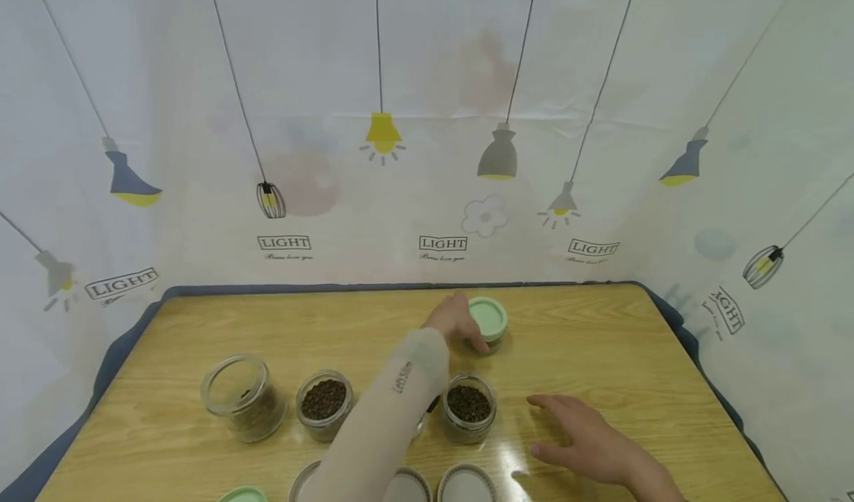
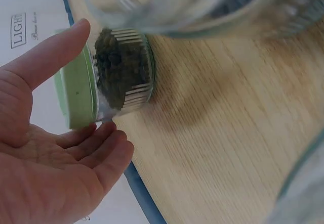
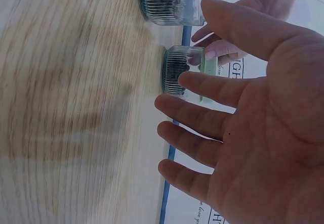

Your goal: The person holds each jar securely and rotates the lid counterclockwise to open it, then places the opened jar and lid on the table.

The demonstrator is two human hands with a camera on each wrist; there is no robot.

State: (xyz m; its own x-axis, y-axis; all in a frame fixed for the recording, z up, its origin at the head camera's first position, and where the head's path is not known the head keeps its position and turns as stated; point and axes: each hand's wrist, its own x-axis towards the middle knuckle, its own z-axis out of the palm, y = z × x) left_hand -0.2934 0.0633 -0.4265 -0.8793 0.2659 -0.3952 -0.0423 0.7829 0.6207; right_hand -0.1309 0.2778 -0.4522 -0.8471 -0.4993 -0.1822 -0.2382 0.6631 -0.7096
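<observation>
My left hand [image 1: 459, 322] reaches to the far part of the table, at the small glass jar with a light green lid [image 1: 488, 318]. In the left wrist view, the thumb [image 2: 66, 49] stretches along one side of the lid and the loosely bent fingers lie at the other side, with the palm apart from it. Dark granules [image 2: 121, 67] show through the jar's ribbed glass. My right hand [image 1: 587, 439] hovers over the table's right side, fingers spread and holding nothing. Nearest to it is an uncovered jar of dark granules [image 1: 469, 404].
To the left stand another uncovered jar of brown granules [image 1: 325, 400] and a larger, partly filled glass jar [image 1: 243, 405]. Round pale discs with patterned rims [image 1: 467, 485] lie along the near edge, beside a green lid [image 1: 243, 495]. My left forearm hides part of the middle. A printed curtain [image 1: 440, 190] hangs behind the table.
</observation>
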